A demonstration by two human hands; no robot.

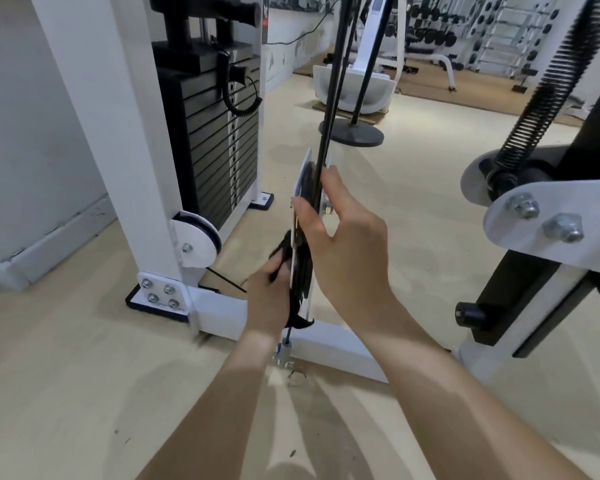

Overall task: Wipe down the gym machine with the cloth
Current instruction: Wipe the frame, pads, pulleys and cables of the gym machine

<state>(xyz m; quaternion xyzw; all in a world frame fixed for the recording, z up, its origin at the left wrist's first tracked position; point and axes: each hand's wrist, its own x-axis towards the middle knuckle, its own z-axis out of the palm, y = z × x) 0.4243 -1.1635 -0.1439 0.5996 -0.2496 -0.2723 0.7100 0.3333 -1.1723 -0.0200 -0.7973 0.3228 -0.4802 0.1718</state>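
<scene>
The right hand point(340, 244) grips the pulley bracket point(303, 188); the left hand point(269, 292) holds a black cloth point(286, 251).

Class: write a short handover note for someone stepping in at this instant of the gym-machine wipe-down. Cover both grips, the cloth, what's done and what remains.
Left grip holds the black cloth against the lower left side of the hanging pulley bracket.
Right grip pinches the bracket's upper part, steadying it.
Done: cannot tell what is already wiped.
Left, likely: finish the bracket, then white frame and weight stack.
</scene>
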